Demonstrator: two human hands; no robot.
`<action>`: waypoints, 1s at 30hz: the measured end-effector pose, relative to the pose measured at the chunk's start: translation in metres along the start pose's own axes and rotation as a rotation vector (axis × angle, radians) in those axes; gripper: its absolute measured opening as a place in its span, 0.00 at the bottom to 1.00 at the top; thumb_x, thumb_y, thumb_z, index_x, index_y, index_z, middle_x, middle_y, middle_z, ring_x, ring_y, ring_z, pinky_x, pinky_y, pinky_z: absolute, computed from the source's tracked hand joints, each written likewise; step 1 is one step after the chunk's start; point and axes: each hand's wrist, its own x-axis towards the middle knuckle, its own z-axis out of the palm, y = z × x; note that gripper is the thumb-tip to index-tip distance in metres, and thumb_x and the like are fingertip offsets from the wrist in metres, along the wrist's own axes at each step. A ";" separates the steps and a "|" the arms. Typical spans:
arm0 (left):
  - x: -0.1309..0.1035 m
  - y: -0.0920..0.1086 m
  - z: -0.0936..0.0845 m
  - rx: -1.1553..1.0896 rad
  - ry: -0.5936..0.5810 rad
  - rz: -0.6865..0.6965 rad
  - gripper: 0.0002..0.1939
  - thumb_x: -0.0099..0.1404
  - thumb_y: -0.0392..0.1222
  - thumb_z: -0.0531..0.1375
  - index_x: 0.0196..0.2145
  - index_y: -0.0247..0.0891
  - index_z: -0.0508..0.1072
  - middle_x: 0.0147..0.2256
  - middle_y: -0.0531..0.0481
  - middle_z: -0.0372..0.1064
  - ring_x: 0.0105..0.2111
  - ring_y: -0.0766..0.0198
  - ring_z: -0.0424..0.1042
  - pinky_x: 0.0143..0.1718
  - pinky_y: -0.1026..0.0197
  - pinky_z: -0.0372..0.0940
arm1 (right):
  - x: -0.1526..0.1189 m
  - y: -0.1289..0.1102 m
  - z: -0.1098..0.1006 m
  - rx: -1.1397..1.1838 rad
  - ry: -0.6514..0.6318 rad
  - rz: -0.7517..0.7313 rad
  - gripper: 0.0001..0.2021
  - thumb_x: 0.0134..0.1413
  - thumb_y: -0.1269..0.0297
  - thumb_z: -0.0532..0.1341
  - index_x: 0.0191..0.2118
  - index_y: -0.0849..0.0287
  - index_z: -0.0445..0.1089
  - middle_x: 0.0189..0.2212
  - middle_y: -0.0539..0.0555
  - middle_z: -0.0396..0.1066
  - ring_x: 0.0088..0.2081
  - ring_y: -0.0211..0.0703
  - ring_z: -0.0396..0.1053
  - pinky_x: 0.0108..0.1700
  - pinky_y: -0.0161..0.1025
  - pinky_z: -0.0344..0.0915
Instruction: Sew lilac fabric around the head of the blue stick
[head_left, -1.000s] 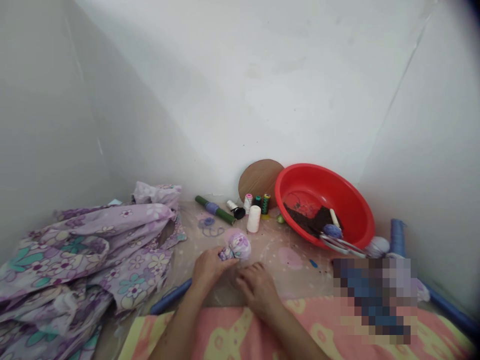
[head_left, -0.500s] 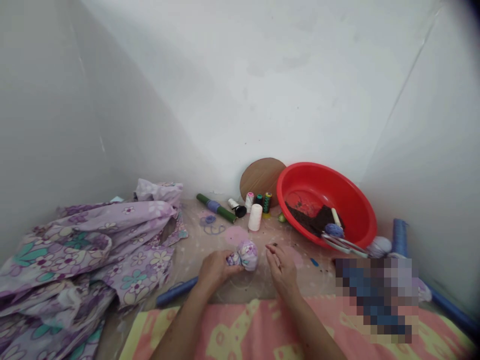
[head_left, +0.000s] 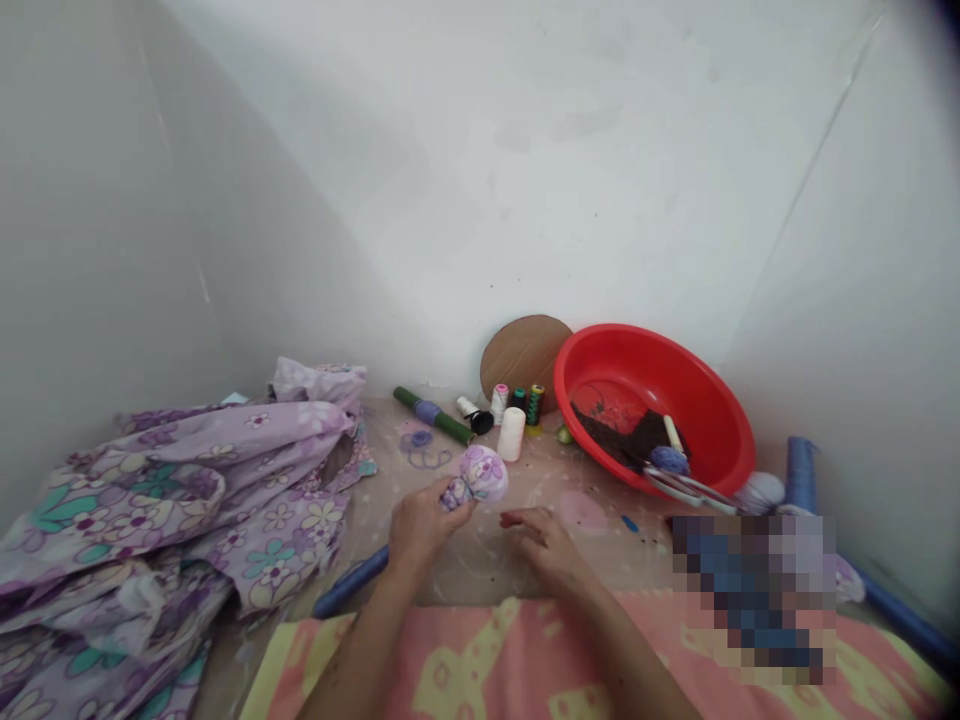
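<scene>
My left hand (head_left: pixel 420 525) grips the gathered end of the rounded floral cloth bundle (head_left: pixel 485 473), just in front of the white thread cone (head_left: pixel 511 434); a firm pinch close to the gathers should steady it without flattening the round part. My right hand (head_left: pixel 546 543) is apart from it, fingers loosely bent, and I cannot tell whether they pinch anything fine.
</scene>
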 end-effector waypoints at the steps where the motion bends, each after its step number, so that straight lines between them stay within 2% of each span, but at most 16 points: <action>1: -0.001 0.001 -0.002 -0.004 0.006 -0.004 0.21 0.53 0.57 0.53 0.42 0.47 0.69 0.33 0.51 0.72 0.34 0.61 0.68 0.29 0.65 0.52 | 0.000 -0.006 0.003 -0.013 -0.044 -0.021 0.14 0.43 0.69 0.52 0.36 0.59 0.71 0.33 0.53 0.72 0.38 0.42 0.66 0.44 0.40 0.57; 5: -0.003 0.005 -0.006 -0.001 0.015 -0.012 0.21 0.53 0.56 0.53 0.43 0.47 0.68 0.34 0.51 0.72 0.34 0.63 0.68 0.29 0.66 0.52 | 0.005 -0.016 0.016 -0.035 -0.120 -0.082 0.09 0.45 0.67 0.55 0.28 0.57 0.73 0.28 0.52 0.73 0.34 0.41 0.67 0.42 0.39 0.56; 9: -0.002 0.005 -0.008 0.028 -0.001 -0.053 0.21 0.53 0.56 0.53 0.42 0.47 0.68 0.34 0.51 0.72 0.35 0.63 0.68 0.29 0.66 0.52 | 0.010 -0.003 0.019 0.157 -0.065 -0.016 0.11 0.46 0.62 0.56 0.22 0.59 0.73 0.23 0.53 0.71 0.29 0.40 0.66 0.34 0.36 0.58; 12: 0.000 0.002 -0.006 0.036 0.006 -0.045 0.20 0.53 0.58 0.52 0.41 0.48 0.69 0.33 0.51 0.72 0.34 0.61 0.69 0.28 0.65 0.52 | 0.010 0.007 0.008 0.457 0.022 0.151 0.12 0.43 0.56 0.59 0.25 0.59 0.74 0.27 0.55 0.72 0.30 0.43 0.67 0.32 0.37 0.60; 14: 0.001 -0.001 -0.004 0.038 0.015 -0.032 0.20 0.54 0.59 0.51 0.41 0.49 0.69 0.33 0.50 0.72 0.34 0.60 0.69 0.27 0.65 0.52 | 0.008 0.009 -0.005 0.611 0.033 0.268 0.13 0.40 0.55 0.60 0.28 0.59 0.74 0.30 0.56 0.72 0.33 0.46 0.67 0.35 0.40 0.60; 16: 0.003 -0.004 -0.002 0.041 0.019 -0.029 0.21 0.54 0.59 0.51 0.41 0.50 0.69 0.33 0.50 0.72 0.33 0.59 0.69 0.26 0.64 0.52 | 0.005 0.006 -0.019 0.697 0.008 0.322 0.11 0.39 0.57 0.62 0.28 0.60 0.74 0.30 0.57 0.73 0.36 0.48 0.67 0.40 0.43 0.58; 18: 0.004 -0.006 0.000 0.050 0.030 -0.032 0.21 0.54 0.60 0.50 0.41 0.50 0.68 0.32 0.49 0.72 0.33 0.59 0.69 0.26 0.64 0.52 | 0.003 0.002 -0.032 0.785 -0.008 0.295 0.09 0.38 0.59 0.63 0.25 0.60 0.74 0.28 0.56 0.72 0.37 0.48 0.66 0.44 0.45 0.56; 22: 0.005 -0.008 0.002 0.085 0.053 -0.044 0.21 0.54 0.59 0.50 0.41 0.49 0.68 0.33 0.49 0.72 0.33 0.59 0.70 0.26 0.63 0.52 | -0.001 -0.001 -0.053 1.110 -0.018 0.125 0.07 0.37 0.60 0.63 0.19 0.58 0.69 0.21 0.51 0.67 0.31 0.43 0.65 0.44 0.47 0.57; 24: 0.004 -0.007 0.002 0.100 0.049 -0.051 0.21 0.54 0.59 0.49 0.41 0.49 0.68 0.33 0.49 0.72 0.33 0.59 0.70 0.27 0.63 0.53 | -0.003 0.004 -0.062 1.273 0.062 0.050 0.07 0.37 0.60 0.62 0.19 0.56 0.67 0.18 0.47 0.61 0.27 0.39 0.63 0.42 0.47 0.58; 26: 0.004 -0.006 0.002 0.115 0.046 -0.064 0.21 0.54 0.59 0.49 0.41 0.49 0.69 0.32 0.49 0.72 0.33 0.59 0.69 0.27 0.63 0.53 | -0.005 0.011 -0.071 1.367 0.216 0.000 0.06 0.39 0.60 0.61 0.21 0.55 0.66 0.16 0.44 0.56 0.21 0.34 0.58 0.35 0.42 0.60; 28: 0.004 -0.005 0.002 0.129 0.045 -0.079 0.20 0.55 0.59 0.49 0.41 0.49 0.69 0.32 0.48 0.72 0.32 0.58 0.69 0.27 0.62 0.54 | -0.007 0.018 -0.077 1.347 0.332 0.013 0.05 0.42 0.60 0.59 0.24 0.54 0.65 0.14 0.42 0.51 0.15 0.30 0.50 0.26 0.35 0.57; 30: 0.004 -0.004 0.001 0.135 0.048 -0.081 0.20 0.55 0.58 0.50 0.41 0.49 0.69 0.31 0.48 0.72 0.32 0.59 0.69 0.27 0.62 0.54 | -0.007 0.023 -0.078 1.183 0.314 0.118 0.08 0.45 0.57 0.55 0.25 0.55 0.65 0.11 0.41 0.47 0.12 0.30 0.43 0.19 0.32 0.50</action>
